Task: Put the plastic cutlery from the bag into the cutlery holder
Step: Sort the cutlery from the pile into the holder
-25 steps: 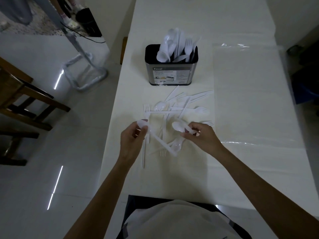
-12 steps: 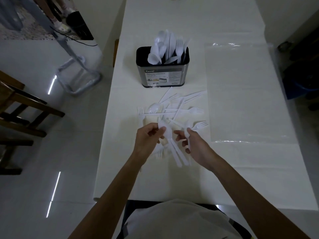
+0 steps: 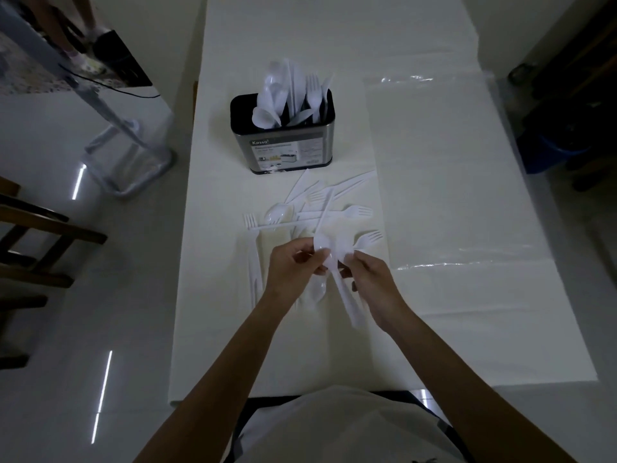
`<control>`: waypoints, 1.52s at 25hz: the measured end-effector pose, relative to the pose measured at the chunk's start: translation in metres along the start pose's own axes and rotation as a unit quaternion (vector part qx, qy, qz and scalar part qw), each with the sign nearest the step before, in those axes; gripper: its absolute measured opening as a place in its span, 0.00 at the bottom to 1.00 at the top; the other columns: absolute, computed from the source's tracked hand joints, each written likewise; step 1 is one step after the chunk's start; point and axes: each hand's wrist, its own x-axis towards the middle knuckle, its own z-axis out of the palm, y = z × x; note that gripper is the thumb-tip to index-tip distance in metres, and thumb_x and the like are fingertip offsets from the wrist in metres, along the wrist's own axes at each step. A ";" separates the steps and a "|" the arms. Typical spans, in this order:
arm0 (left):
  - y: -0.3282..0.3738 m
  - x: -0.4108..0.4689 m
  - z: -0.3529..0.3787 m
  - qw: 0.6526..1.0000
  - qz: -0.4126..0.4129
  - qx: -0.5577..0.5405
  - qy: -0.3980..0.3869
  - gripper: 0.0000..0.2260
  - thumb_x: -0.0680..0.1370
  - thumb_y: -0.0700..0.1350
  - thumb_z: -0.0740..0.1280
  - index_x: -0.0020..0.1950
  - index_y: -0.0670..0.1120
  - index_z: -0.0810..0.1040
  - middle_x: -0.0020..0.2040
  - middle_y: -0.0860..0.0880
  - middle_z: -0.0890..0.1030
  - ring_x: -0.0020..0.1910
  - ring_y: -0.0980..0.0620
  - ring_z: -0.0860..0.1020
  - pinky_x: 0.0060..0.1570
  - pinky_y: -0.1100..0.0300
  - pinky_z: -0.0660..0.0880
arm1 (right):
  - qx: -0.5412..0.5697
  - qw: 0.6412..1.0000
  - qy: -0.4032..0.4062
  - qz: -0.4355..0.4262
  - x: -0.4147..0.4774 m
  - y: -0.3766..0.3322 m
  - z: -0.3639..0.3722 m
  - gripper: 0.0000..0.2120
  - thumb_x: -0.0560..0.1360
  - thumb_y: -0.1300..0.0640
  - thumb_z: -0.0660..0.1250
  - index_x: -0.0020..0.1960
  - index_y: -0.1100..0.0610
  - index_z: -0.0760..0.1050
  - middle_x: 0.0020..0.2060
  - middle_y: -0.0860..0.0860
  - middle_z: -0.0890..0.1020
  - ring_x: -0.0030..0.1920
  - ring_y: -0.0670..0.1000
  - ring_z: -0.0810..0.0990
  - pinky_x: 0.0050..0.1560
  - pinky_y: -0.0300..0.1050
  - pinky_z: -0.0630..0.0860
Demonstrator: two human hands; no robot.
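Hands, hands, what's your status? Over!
Left hand and right hand both grip spoons. Cutlery holder part full; loose cutlery in front. Nothing blocking.

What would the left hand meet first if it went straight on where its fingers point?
Most likely the spoon held by the right hand, close beside the left hand; depth is unclear.

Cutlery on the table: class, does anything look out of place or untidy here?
Yes: loose forks, spoons and knives lie criss-crossed in a heap on the table in front of the cutlery holder, not yet inside it. Nothing looks broken.
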 end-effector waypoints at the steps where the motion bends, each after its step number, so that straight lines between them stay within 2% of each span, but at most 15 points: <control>1: 0.000 0.000 0.000 1.000 -0.001 -0.002 -0.006 0.04 0.74 0.36 0.69 0.47 0.39 0.82 0.37 0.48 0.82 0.31 0.58 0.81 0.35 0.66 0.78 | 0.012 1.000 0.024 0.002 0.000 0.002 -0.002 0.13 0.80 0.58 0.58 0.47 0.63 0.79 0.40 0.51 0.84 0.33 0.43 0.80 0.31 0.33 0.71; 3: -0.001 0.001 0.002 1.000 0.001 -0.003 -0.014 0.04 0.74 0.36 0.70 0.47 0.38 0.82 0.37 0.47 0.82 0.32 0.56 0.81 0.37 0.63 0.80 | 0.013 0.999 0.040 0.006 -0.001 0.002 -0.004 0.13 0.79 0.57 0.58 0.47 0.64 0.78 0.39 0.52 0.85 0.34 0.47 0.82 0.33 0.39 0.75; 5: -0.003 0.003 0.009 1.000 0.012 0.018 -0.003 0.04 0.73 0.36 0.70 0.46 0.37 0.81 0.38 0.45 0.82 0.33 0.52 0.81 0.38 0.60 0.80 | 0.008 1.000 -0.002 0.015 -0.004 -0.002 -0.002 0.15 0.80 0.56 0.56 0.49 0.63 0.79 0.41 0.55 0.85 0.36 0.53 0.84 0.39 0.44 0.78; 8: -0.005 0.008 0.017 0.991 0.053 0.119 0.033 0.01 0.72 0.40 0.72 0.42 0.43 0.81 0.37 0.51 0.80 0.34 0.59 0.77 0.37 0.70 0.74 | 0.061 0.993 -0.085 0.061 -0.012 -0.004 -0.002 0.16 0.82 0.53 0.53 0.51 0.60 0.77 0.36 0.52 0.84 0.31 0.51 0.81 0.37 0.43 0.78; 12: -0.013 0.010 0.012 0.976 0.073 0.204 0.006 0.05 0.72 0.48 0.72 0.40 0.49 0.79 0.36 0.57 0.77 0.34 0.63 0.75 0.36 0.73 0.69 | 0.067 0.990 -0.088 0.086 -0.012 0.013 -0.020 0.10 0.81 0.55 0.56 0.50 0.58 0.73 0.29 0.49 0.69 0.24 0.44 0.64 0.25 0.36 0.60; 15: -0.038 -0.007 0.003 0.910 0.053 0.410 -0.032 0.13 0.74 0.57 0.67 0.49 0.49 0.78 0.44 0.55 0.78 0.39 0.60 0.74 0.38 0.67 0.67 | 0.049 0.992 -0.026 0.116 -0.008 0.032 -0.044 0.11 0.81 0.57 0.55 0.54 0.59 0.74 0.27 0.48 0.68 0.22 0.43 0.61 0.23 0.35 0.57; 18: -0.058 -0.021 0.001 0.863 0.088 0.497 -0.032 0.14 0.75 0.55 0.66 0.56 0.48 0.76 0.53 0.51 0.78 0.48 0.55 0.76 0.45 0.65 0.71 | 0.031 0.991 -0.009 0.128 -0.009 0.046 -0.058 0.11 0.81 0.57 0.55 0.54 0.59 0.74 0.27 0.49 0.68 0.21 0.43 0.62 0.23 0.35 0.57; 21: -0.057 -0.017 0.005 0.867 0.088 0.490 -0.021 0.10 0.77 0.51 0.65 0.54 0.46 0.77 0.52 0.49 0.78 0.48 0.54 0.76 0.50 0.62 0.74 | 0.021 0.992 -0.004 0.124 -0.010 0.049 -0.062 0.11 0.81 0.58 0.55 0.54 0.59 0.74 0.28 0.50 0.69 0.21 0.44 0.63 0.23 0.36 0.58; 24: -0.052 -0.014 0.005 0.878 0.092 0.469 -0.023 0.06 0.78 0.46 0.65 0.49 0.45 0.78 0.48 0.48 0.79 0.42 0.55 0.75 0.48 0.61 0.73 | -0.003 0.996 0.004 0.086 -0.008 0.040 -0.061 0.10 0.80 0.59 0.56 0.51 0.63 0.74 0.29 0.51 0.71 0.25 0.46 0.65 0.26 0.38 0.62; 27: -0.046 -0.017 -0.001 0.934 0.096 0.342 -0.031 0.03 0.77 0.43 0.66 0.46 0.45 0.79 0.43 0.51 0.79 0.39 0.56 0.76 0.42 0.64 0.74 | -0.041 0.998 0.041 0.005 0.002 0.027 -0.067 0.08 0.78 0.63 0.59 0.47 0.65 0.75 0.32 0.52 0.76 0.28 0.45 0.71 0.27 0.34 0.67; 29: -0.040 -0.018 -0.006 0.962 0.105 0.250 -0.019 0.03 0.75 0.40 0.68 0.46 0.43 0.81 0.41 0.53 0.79 0.38 0.60 0.77 0.39 0.71 0.72 | -0.085 0.994 0.040 -0.047 0.011 0.019 -0.070 0.08 0.78 0.64 0.58 0.47 0.62 0.76 0.37 0.51 0.81 0.30 0.43 0.76 0.29 0.33 0.70; 31: -0.034 -0.018 -0.007 0.977 0.087 0.197 -0.010 0.03 0.73 0.40 0.71 0.46 0.42 0.82 0.40 0.54 0.79 0.37 0.66 0.77 0.36 0.75 0.71 | -0.137 0.988 -0.026 -0.061 0.015 0.015 -0.065 0.09 0.79 0.63 0.57 0.46 0.56 0.75 0.41 0.49 0.83 0.32 0.44 0.79 0.32 0.34 0.72; 33: -0.029 -0.015 -0.006 0.985 0.057 0.163 -0.001 0.06 0.72 0.41 0.72 0.48 0.44 0.80 0.40 0.55 0.79 0.35 0.65 0.77 0.35 0.75 0.73 | -0.154 0.981 -0.117 -0.027 0.011 0.012 -0.051 0.09 0.80 0.62 0.57 0.49 0.55 0.75 0.40 0.49 0.83 0.33 0.44 0.80 0.36 0.35 0.74; 36: -0.027 -0.006 -0.003 0.992 0.023 0.122 0.019 0.09 0.72 0.42 0.73 0.50 0.46 0.78 0.40 0.52 0.80 0.34 0.58 0.78 0.32 0.73 0.74 | -0.096 0.974 -0.201 0.031 -0.003 0.009 -0.025 0.09 0.80 0.61 0.56 0.49 0.55 0.75 0.36 0.53 0.80 0.33 0.49 0.79 0.38 0.39 0.77; 38: -0.030 -0.002 -0.001 0.994 0.027 0.104 0.032 0.09 0.71 0.41 0.73 0.50 0.45 0.79 0.40 0.52 0.80 0.34 0.55 0.78 0.31 0.73 0.73 | -0.015 0.976 -0.209 0.064 -0.010 0.013 -0.012 0.08 0.81 0.56 0.55 0.48 0.57 0.71 0.32 0.53 0.76 0.29 0.50 0.74 0.31 0.40 0.73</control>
